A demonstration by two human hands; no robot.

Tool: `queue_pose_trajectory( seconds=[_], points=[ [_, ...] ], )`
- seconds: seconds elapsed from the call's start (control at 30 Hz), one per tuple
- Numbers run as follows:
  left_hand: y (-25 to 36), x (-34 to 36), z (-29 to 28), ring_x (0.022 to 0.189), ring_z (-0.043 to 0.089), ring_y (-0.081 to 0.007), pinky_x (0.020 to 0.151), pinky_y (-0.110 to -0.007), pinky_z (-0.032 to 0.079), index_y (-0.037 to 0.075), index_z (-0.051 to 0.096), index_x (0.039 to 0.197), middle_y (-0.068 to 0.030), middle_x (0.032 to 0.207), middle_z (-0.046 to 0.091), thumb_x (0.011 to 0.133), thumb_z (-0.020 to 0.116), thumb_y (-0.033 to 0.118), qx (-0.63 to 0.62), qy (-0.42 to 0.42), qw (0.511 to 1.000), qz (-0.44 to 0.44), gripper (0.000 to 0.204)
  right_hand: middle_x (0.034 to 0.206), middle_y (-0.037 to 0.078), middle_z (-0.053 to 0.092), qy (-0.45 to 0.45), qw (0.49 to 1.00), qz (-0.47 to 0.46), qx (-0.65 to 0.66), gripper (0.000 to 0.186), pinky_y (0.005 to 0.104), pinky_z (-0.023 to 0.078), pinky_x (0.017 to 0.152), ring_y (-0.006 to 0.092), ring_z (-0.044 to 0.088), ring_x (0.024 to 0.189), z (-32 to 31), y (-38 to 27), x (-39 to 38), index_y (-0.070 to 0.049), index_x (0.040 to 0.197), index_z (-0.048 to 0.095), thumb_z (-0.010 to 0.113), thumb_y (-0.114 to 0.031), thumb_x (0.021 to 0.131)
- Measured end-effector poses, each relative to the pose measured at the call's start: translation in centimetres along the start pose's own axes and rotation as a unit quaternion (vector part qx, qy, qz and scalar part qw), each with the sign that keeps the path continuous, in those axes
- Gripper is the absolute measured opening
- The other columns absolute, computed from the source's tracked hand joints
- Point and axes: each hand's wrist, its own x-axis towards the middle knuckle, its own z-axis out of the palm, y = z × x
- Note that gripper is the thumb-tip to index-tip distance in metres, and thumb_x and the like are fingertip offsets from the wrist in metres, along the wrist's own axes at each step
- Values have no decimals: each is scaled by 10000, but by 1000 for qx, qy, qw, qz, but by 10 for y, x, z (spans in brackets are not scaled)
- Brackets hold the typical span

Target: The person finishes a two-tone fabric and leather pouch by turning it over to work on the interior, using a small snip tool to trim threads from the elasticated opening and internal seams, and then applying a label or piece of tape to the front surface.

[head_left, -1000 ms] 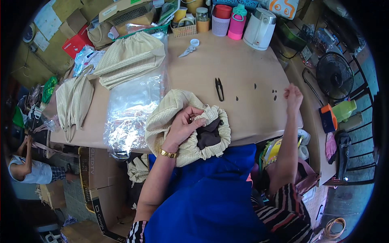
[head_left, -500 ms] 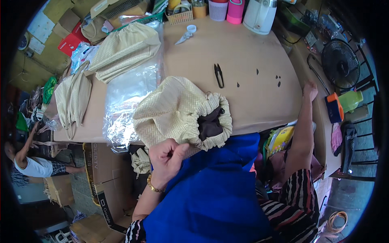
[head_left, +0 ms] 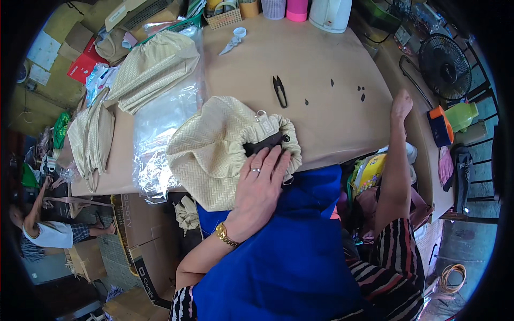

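A cream woven drawstring bag [head_left: 206, 155] lies at the table's near edge, its gathered mouth turned toward the right. Dark lining [head_left: 262, 145] shows inside the mouth, and metal rings sit on the rim. My left hand [head_left: 259, 184], with a ring and a gold watch, rests on the near side of that mouth. Its fingers are stretched out, with the tips over the dark opening. At the table's right side my right hand [head_left: 401, 104] is curled closed, away from the bag. What it holds, if anything, is hidden. Black thread snips [head_left: 279, 92] lie beyond the bag.
Two more cream bags [head_left: 155, 67] [head_left: 92, 142] lie at left beside clear plastic sleeves [head_left: 160, 123]. Small dark pieces [head_left: 362, 93] dot the table. A white kettle [head_left: 330, 13] stands at the back, a black fan [head_left: 444, 67] at right. Another person [head_left: 48, 232] works at far left.
My left hand has moved right and up from the bag's near side onto its mouth, its fingers straightening. My right hand stays closed at the table's right side. The whole view has shifted slightly.
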Motion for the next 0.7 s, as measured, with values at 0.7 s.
queue_pose_trajectory(
  seconds=[0.7],
  points=[
    [-58,12,15,846,599,-197,986,-459,367,128,642,784,-15,803,621,584,746,30,2,225,974,-32,246,983,133,653,-457,815,1,356,146,272,571,655,144,657,788,11,-237,-262,61,1012,659,645,4,878]
  ],
)
